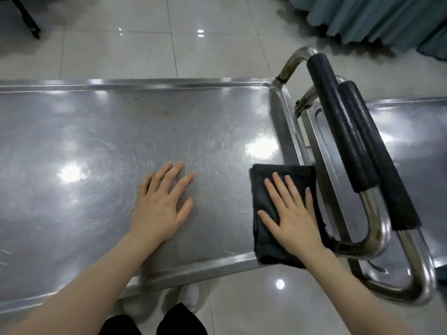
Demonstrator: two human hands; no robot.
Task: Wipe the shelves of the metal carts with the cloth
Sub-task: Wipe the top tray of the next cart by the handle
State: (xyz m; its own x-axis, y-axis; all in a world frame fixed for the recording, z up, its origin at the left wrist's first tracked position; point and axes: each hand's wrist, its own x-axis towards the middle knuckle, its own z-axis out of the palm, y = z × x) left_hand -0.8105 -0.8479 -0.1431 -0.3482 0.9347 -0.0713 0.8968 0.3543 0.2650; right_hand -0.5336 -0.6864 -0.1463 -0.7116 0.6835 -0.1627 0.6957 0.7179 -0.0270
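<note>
A scratched metal cart shelf (96, 146) fills the left and middle of the head view. A folded dark grey cloth (266, 243) lies at the shelf's near right corner. My right hand (292, 213) presses flat on the cloth with fingers spread, beside the cart's raised right rim. My left hand (164, 201) rests flat on the bare metal to the left of the cloth, fingers apart, holding nothing. A second metal cart (416, 141) stands to the right, its shelf partly hidden by the handles.
Two tubular handles with black foam grips (338, 117) (377, 153) cross between the two carts on the right. Glossy floor tiles (169, 44) surround the carts. A teal curtain (377, 18) hangs at the back right. A dark stand leg (29, 22) is at the back left.
</note>
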